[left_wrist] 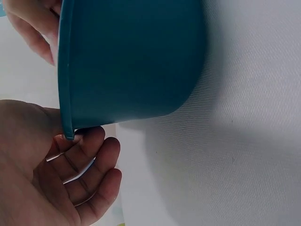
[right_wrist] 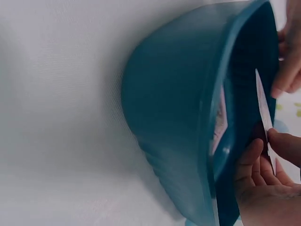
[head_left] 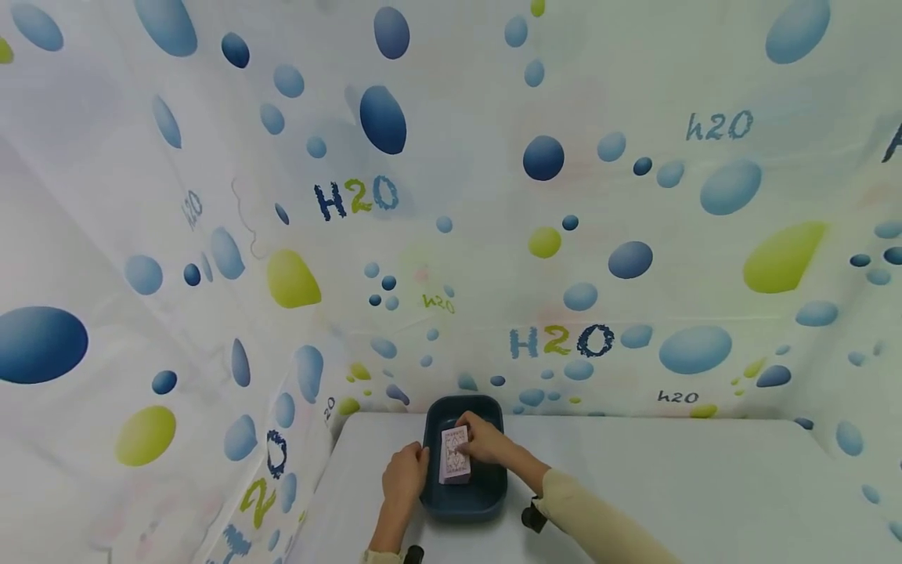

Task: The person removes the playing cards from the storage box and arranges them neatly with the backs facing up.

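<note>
Red-and-white patterned rectangular playing card (right_wrist: 264, 104), pinched between the right hand's (head_left: 485, 439) thumb and fingers, is over the deep teal plastic tub (head_left: 463, 511); the left hand (head_left: 405, 473) grips its rim.

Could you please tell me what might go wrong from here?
The card, pinched between the thumb and fingers of the right hand, might slip and drop into the basin. The basin could also slide or tip if the left hand, holding its rim at one side, pulls.
</note>
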{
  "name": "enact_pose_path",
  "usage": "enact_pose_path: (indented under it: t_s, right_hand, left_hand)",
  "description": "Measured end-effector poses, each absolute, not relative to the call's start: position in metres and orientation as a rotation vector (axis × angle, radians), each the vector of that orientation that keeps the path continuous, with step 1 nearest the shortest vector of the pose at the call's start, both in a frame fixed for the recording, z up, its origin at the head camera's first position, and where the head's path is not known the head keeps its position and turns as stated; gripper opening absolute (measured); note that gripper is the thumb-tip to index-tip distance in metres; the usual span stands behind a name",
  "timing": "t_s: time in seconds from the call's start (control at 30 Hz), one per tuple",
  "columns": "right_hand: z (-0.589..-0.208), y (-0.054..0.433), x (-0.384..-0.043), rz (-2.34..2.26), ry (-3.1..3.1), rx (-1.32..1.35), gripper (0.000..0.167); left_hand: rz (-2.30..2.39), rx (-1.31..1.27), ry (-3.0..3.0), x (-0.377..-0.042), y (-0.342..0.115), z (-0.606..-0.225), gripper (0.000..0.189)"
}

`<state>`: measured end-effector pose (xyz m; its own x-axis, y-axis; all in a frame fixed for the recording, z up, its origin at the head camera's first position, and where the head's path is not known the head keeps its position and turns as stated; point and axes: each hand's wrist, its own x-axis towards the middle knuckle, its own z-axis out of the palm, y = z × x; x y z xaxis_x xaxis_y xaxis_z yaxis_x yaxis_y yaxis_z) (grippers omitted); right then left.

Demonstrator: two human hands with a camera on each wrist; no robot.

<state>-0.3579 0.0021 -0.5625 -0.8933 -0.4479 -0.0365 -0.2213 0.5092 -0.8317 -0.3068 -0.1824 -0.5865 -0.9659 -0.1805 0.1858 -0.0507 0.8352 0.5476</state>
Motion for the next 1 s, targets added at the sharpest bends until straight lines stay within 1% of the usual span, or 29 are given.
enact_pose_path:
  t_s: [0.23,0.5,0.73,0.87,1.0]
  right_hand:
    - [-0.548,0.023,-0.347,-1.466,2.416,-0.518,0.037]
    - [-0.536,0.045,-0.337,-1.527,2.359,-0.542,0.039]
    - [-0.545,0.071,-0.342,-1.543,2.349,-0.482,0.04]
    - [-0.548,0.087,-0.341,-1.544,2.369,-0.429,0.041]
    - [-0.551,0.102,-0.337,-1.568,2.356,-0.43,0.043]
  left_hand:
    - [-0.834,0.205,-2.807,-0.307,-0.181,-0.588,0.032]
    - [-0.839,0.191,-2.811,-0.306,-0.181,-0.585,0.03]
    - [-0.814,0.19,-2.807,-0.308,-0.181,-0.586,0.031]
    - [-0.805,0.195,-2.822,-0.309,-0.18,-0.586,0.031]
    - [-0.797,0.204,-2.838,-0.308,-0.18,-0.586,0.03]
